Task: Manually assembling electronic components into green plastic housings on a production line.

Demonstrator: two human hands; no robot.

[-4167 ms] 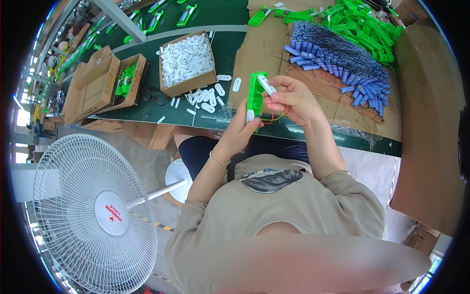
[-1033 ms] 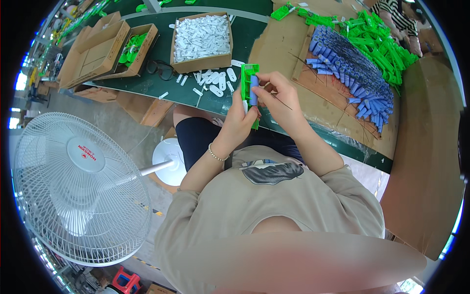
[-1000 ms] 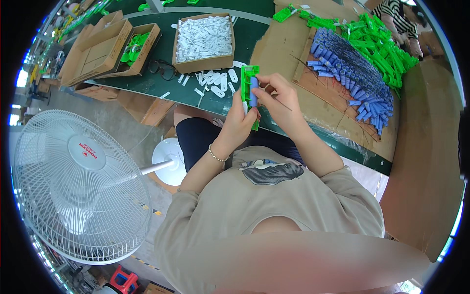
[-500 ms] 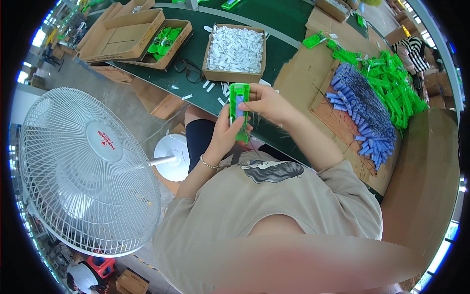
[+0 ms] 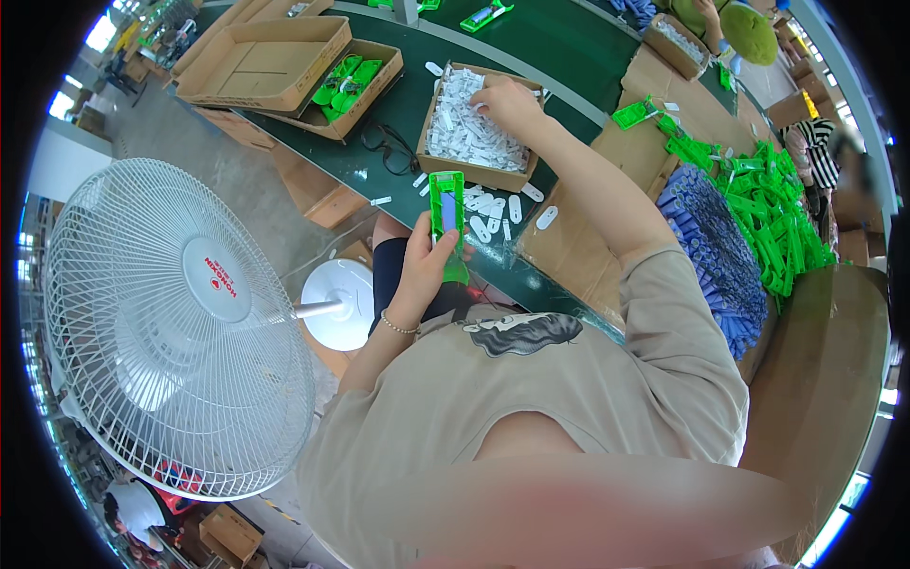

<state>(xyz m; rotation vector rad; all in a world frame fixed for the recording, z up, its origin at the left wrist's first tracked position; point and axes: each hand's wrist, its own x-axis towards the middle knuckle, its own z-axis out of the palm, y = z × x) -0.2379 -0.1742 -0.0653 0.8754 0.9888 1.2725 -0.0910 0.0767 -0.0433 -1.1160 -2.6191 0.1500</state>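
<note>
My left hand (image 5: pixel 428 258) is closed around a bright green plastic housing (image 5: pixel 437 205), held upright above the table's near edge. A blue battery cell (image 5: pixel 448 212) lies in the open hollow of the housing, and my thumb rests at its lower end. My right hand (image 5: pixel 512 106) reaches into a cardboard box (image 5: pixel 485 176) heaped with small white plastic pieces (image 5: pixel 460 128). Its fingers curl down together at the pile; what they pinch, if anything, cannot be made out.
Loose white pieces (image 5: pixel 488 207) lie before the box. Black-rimmed glasses (image 5: pixel 387 144) and a carton of green parts (image 5: pixel 376 78) are to the left. Blue cells (image 5: pixel 716 256) and green housings (image 5: pixel 773 228) are heaped right. A fan (image 5: pixel 180 322) stands left; another person (image 5: pixel 706 21) works at far right.
My right hand has left the green housing and moved up into the box of white pieces. My left hand still holds the housing, slightly lower and further left. The view has shifted.
</note>
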